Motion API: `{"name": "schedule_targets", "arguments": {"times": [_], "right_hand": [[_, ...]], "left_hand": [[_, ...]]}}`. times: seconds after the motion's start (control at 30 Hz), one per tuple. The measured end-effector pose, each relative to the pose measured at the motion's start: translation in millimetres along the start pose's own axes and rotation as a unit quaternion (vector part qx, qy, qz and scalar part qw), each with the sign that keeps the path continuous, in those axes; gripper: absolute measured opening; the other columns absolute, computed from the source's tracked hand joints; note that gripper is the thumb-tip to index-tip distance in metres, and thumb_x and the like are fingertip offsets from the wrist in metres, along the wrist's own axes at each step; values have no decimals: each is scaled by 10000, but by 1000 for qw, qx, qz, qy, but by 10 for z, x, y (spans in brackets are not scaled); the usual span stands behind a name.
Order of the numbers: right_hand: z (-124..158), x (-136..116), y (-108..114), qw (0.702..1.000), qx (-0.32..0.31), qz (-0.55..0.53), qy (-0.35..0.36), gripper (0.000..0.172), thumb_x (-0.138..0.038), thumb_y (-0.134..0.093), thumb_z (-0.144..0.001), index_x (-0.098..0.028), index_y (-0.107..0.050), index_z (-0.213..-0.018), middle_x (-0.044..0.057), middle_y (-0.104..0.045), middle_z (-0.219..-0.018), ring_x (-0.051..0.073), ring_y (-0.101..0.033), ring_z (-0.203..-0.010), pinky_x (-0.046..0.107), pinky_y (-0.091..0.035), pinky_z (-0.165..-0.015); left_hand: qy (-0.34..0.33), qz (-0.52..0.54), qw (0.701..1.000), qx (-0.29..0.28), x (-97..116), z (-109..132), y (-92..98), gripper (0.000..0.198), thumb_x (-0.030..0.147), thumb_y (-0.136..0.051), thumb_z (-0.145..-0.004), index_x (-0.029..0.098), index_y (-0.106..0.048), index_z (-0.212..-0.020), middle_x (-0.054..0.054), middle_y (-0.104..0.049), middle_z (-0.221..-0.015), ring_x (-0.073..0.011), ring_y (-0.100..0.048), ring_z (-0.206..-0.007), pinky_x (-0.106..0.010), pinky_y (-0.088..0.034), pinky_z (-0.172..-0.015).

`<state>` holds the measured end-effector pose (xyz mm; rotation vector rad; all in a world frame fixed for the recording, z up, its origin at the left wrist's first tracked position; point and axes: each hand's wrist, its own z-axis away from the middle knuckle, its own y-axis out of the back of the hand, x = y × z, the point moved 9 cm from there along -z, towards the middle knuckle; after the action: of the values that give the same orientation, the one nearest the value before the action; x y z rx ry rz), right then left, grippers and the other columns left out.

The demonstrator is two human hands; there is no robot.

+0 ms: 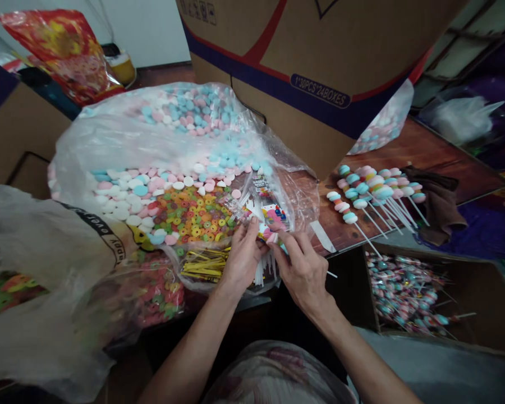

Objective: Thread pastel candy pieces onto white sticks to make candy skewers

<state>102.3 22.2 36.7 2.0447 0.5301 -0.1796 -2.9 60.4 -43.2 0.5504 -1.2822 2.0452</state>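
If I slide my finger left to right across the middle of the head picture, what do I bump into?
White plastic bag → little candy rings → left hand → right hand → candies on sticks → brown cloth.

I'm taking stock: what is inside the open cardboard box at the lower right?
Many wrapped candy sticks, striped pink, blue and white, heaped in the box. Whatever lies beneath the top layer is covered.

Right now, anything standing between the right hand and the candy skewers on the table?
Nothing upright visible. A white strip at the edge of the table lies between the right hand and the candy skewers; the plastic bag has its right edge close to that path. Neither looks like a real block.
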Motion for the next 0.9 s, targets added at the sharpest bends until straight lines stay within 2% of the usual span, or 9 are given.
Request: {"name": "schedule_targets", "arguments": {"times": [0.23, 0.4, 0.5, 0.57, 0.67, 0.73, 0.83, 0.87, 0.9], "right_hand": [[105, -75, -105, 999, -11, -27, 33, 196, -279, -532, -976, -154, -668, -1041, 85, -696, -997, 140, -673, -747, 216, -456, -574], [64, 72, -117, 989, -9, -143, -45, 183, -272, -546, -955, -166, -690, -994, 78, -690, -905, 158, -650, -760, 243, -486, -648], [25, 220, -237, 946, -70, -284, -137, 191, -313, -575, -919, -183, -712, -944, 52, -685, -848, 168, -623, -747, 269, -483, -666], [29, 294, -367, 889, -129, -388, -206, 213, -362, -611, -884, -179, -721, -885, 30, -671, -786, 157, -594, -694, 260, -460, -618], [59, 335, -511, 795, -189, -500, -287, 269, -424, -688, -806, -157, -715, -794, -3, -611, -670, 109, -494, -567, 227, -375, -513], [68, 361, -543, 760, -199, -530, -319, 298, -443, -736, -753, -147, -712, -767, -19, -573, -618, 81, -421, -511, 213, -312, -468], [85, 360, -577, 741, -230, -536, -332, 318, -453, -741, -744, -138, -719, -779, -17, -571, -593, 69, -393, -468, 206, -269, -435], [76, 353, -571, 752, -235, -526, -320, 309, -448, -720, -768, -139, -720, -780, -6, -591, -603, 79, -429, -475, 209, -294, -441], [51, 350, -543, 776, -227, -506, -299, 292, -434, -692, -800, -144, -721, -781, 12, -627, -638, 101, -494, -510, 218, -345, -466]], "left_hand": [[-17, 11, 1000, 2, 20, 22, -14, 304, 415, -701, -833, 159, -636, -986, -81, -725, -923, -193, -696, -938, -278, -538, -814], [-38, 24, 999, -30, 26, 36, -85, 246, 389, -658, -876, 181, -642, -1006, -60, -729, -976, -192, -678, -1001, -305, -514, -901], [-38, 26, 996, -76, 26, 38, -143, 256, 419, -636, -886, 175, -654, -961, -76, -731, -979, -208, -673, -1013, -332, -513, -913], [-30, 32, 994, -103, 21, 40, -180, 271, 429, -642, -879, 165, -654, -935, -91, -730, -975, -220, -672, -1018, -349, -512, -916], [-40, 38, 993, -107, 52, 39, -186, 263, 412, -667, -864, 162, -656, -946, -91, -725, -981, -220, -665, -1029, -346, -507, -920], [-48, 32, 992, -113, 70, 42, -200, 271, 417, -662, -867, 159, -667, -952, -91, -724, -975, -218, -662, -1030, -335, -506, -917], [-30, 20, 990, -138, 42, 46, -234, 306, 448, -642, -874, 153, -684, -941, -94, -725, -935, -223, -670, -1002, -330, -512, -898], [-22, 20, 989, -143, 25, 44, -236, 318, 458, -635, -876, 151, -688, -935, -96, -725, -924, -223, -671, -992, -329, -514, -892], [-16, 22, 989, -143, 11, 40, -232, 327, 465, -628, -879, 148, -689, -933, -97, -723, -922, -221, -671, -987, -327, -515, -887]]}}
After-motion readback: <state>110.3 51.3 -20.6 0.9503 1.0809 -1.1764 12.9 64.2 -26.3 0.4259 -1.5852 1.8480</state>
